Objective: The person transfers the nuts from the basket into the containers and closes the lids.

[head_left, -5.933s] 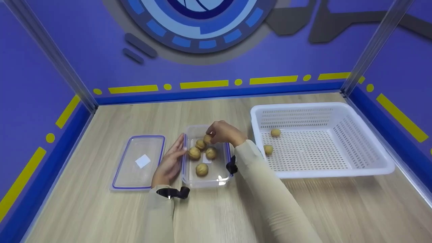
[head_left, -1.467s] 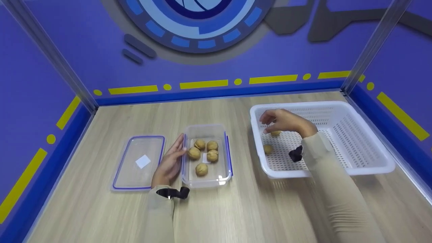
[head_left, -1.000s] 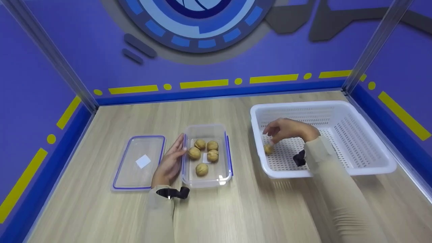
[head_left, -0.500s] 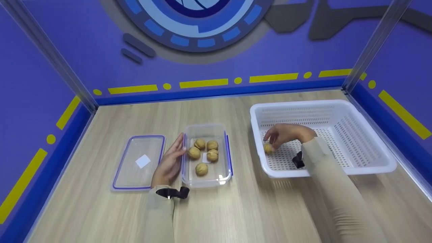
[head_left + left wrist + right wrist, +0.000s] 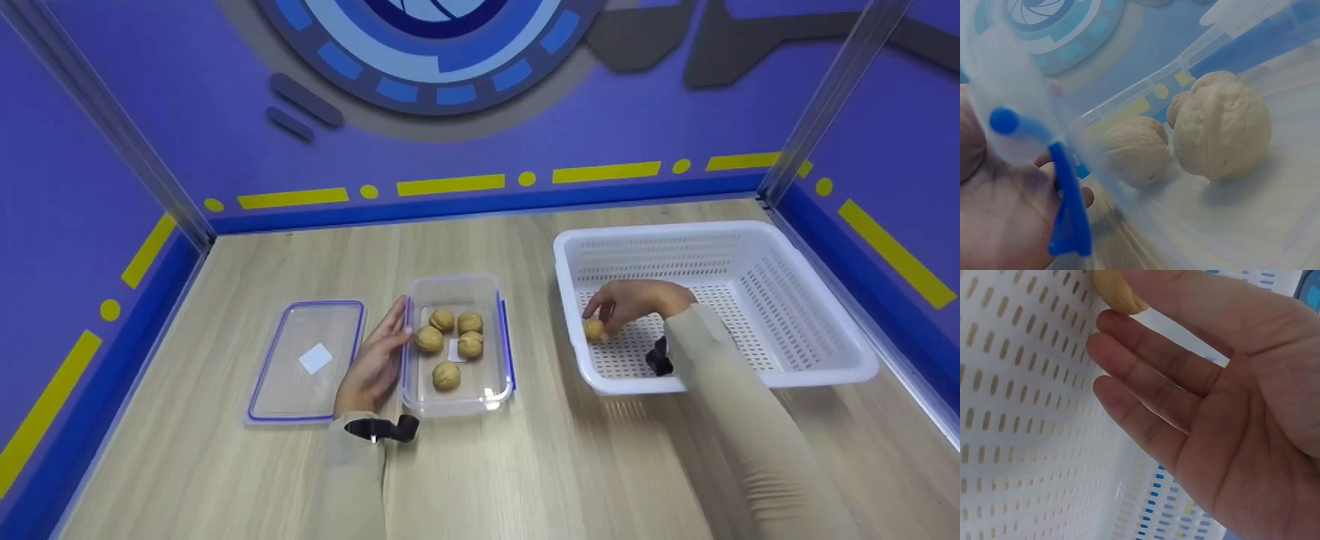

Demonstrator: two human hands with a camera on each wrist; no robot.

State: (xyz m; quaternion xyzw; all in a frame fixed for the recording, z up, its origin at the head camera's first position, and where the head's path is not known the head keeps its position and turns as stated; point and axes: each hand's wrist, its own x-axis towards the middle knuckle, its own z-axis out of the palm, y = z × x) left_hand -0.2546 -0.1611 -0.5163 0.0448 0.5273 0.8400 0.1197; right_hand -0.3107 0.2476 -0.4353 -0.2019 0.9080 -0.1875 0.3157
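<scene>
My right hand (image 5: 630,304) reaches down into the white perforated basket (image 5: 825,380) and pinches a walnut (image 5: 593,330) near its left wall. In the right wrist view the thumb presses on that walnut (image 5: 1119,295), while three fingers (image 5: 1134,419) extend below it toward the holes. My left hand (image 5: 375,367) rests against the left side of a clear plastic container (image 5: 457,411), fingers straight and thumb at the rim. Several walnuts (image 5: 446,376) lie inside this container. Up close in the left wrist view, a large walnut (image 5: 1221,132) shows through the clear wall beside the palm (image 5: 1005,214).
A clear lid (image 5: 300,390) with a blue-purple seal and a white square label (image 5: 316,358) lies left of the left hand. Wood-grain table (image 5: 465,480) runs beneath everything. Purple-blue panels (image 5: 450,150) enclose the back and both sides.
My right hand has moved from the container to the basket, then lowered toward its front left and closed on a walnut. The container gained a walnut earlier. My left hand stays put.
</scene>
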